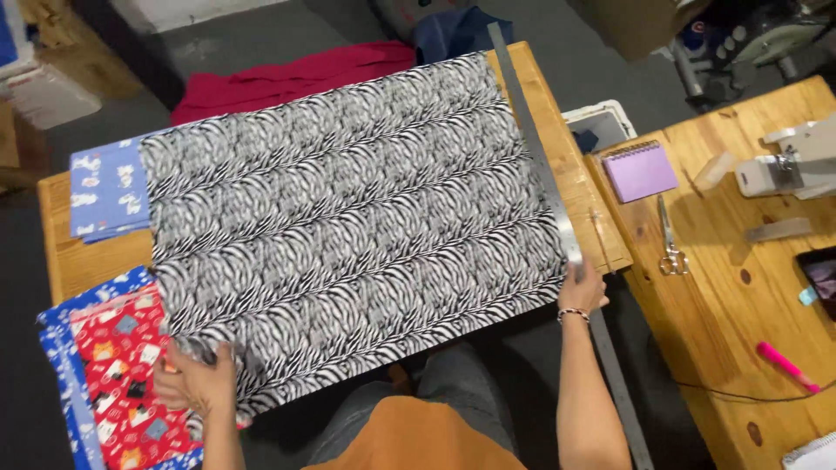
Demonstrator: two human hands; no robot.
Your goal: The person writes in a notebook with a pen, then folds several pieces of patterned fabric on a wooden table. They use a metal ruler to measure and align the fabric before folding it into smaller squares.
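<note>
Head view: zebra-print fabric (348, 218) spread flat across wooden table (78, 261), smoothing apparently done. Left hand (198, 379) pinches fabric's near-left corner. Right hand (582, 287) presses long metal ruler (544, 165) along fabric's right edge; fingers' closure unclear. No marking or cutting visible yet; scissors (669, 239) well right of fabric.

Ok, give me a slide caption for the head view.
Left hand grips zebra-print fabric; right hand holds long metal ruler.

Both arms stretched forward, spread wide apart. Left hand (196, 379) sits low with fingers curled in, gripping. Right hand (582, 287) reaches further out, palm down, fingers closed, beaded bracelet on that wrist.
</note>
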